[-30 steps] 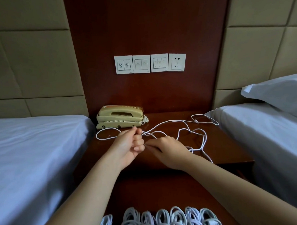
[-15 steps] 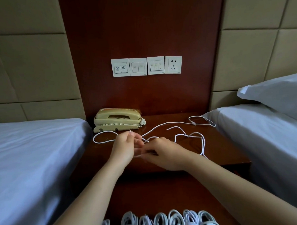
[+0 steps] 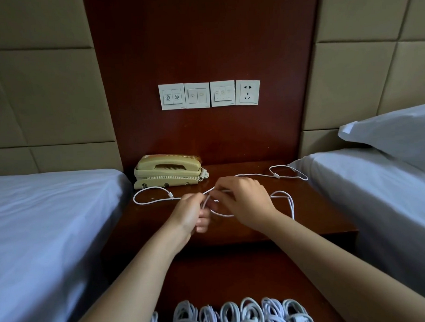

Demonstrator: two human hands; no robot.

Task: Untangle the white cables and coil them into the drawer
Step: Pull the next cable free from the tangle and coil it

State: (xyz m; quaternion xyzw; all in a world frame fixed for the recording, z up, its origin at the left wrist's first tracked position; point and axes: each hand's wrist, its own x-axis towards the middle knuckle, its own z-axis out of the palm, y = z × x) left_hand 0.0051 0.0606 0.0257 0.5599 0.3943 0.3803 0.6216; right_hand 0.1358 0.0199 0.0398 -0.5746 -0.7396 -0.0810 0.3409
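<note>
The white cable is spread over the dark wooden table at the centre of the frame. One loop is laid to the left, just in front of the beige telephone. Another is stretched toward the right bed, and a third curve is seen to the right of the right wrist. The cable is held near its middle by both hands. A strand is pinched by the left hand, whose grip is closed with the fingers curled. The cable is also pinched by the right hand; its grip is likewise closed, with the fingertips bent down onto the strand. The hands are set just beside each other. At the bottom centre, a row of coiled cables is lined up side by side. Four switch plates are mounted on the wall panel above.
</note>
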